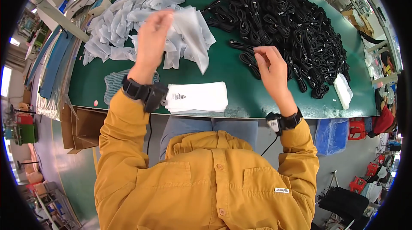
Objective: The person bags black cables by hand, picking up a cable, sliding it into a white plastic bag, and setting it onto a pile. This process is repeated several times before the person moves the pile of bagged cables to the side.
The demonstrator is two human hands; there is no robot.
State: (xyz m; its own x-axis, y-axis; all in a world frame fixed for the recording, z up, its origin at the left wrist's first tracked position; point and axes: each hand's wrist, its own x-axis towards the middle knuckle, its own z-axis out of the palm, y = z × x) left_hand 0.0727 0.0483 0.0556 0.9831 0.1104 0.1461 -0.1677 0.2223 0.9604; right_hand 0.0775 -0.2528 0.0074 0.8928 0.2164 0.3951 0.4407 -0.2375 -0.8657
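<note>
My left hand (152, 37) is raised over the left of the table, its fingertips closed at the upper edge of a translucent plastic bag (193, 37). The bag slants down to a point above other bags; motion blurs it slightly. My right hand (274, 69) has its fingers bent and the thumb apart, with nothing visible between them. Its fingertips are beside a coiled black cable (248, 59) at the near left edge of a large heap of black cables (274, 24). A stack of flat white bags with dark print (204, 97) lies at the table's front edge.
A pile of translucent bags (124, 24) covers the far left of the green table (257, 101). A blue-grey ribbed cloth (116, 85) lies near my left forearm. A white packet (343, 90) is at the right edge. Below stand a cardboard box (83, 129) and a blue-lined bin (331, 137).
</note>
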